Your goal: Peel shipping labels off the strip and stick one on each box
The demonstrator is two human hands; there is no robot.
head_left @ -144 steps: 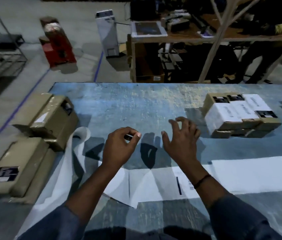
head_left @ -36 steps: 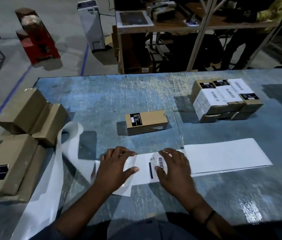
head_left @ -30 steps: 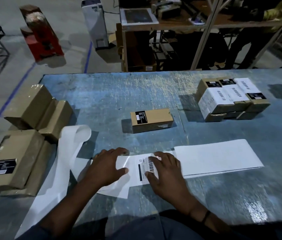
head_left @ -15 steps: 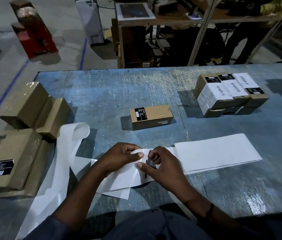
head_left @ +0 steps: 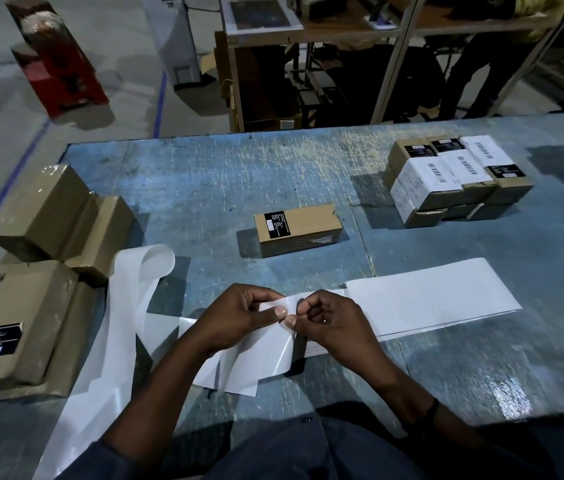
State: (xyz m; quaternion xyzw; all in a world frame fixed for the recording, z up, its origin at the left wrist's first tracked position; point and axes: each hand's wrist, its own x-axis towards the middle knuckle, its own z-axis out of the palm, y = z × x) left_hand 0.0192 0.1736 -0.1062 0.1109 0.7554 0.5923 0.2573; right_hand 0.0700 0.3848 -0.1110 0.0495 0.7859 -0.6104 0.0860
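Note:
A white label strip (head_left: 429, 296) lies across the near part of the blue table (head_left: 204, 188). My left hand (head_left: 239, 318) pinches the strip's backing paper where it is lifted off the table. My right hand (head_left: 329, 323) pinches the edge of a label (head_left: 291, 301) just beside the left thumb, both hands meeting over the strip. Beyond the hands, a single brown box (head_left: 296, 228) with a small black sticker lies at mid-table. The label's printed face is hidden by my fingers.
A stack of small boxes (head_left: 453, 178) with white labels sits at the far right. Larger brown cartons (head_left: 17, 320) crowd the left edge, and spent glossy backing (head_left: 114, 323) curls over them and off the table's front. Shelving stands beyond the far edge.
A brown box has come to mid-table. My hands went from pressing flat on the strip to lifting it and pinching the label edge between them.

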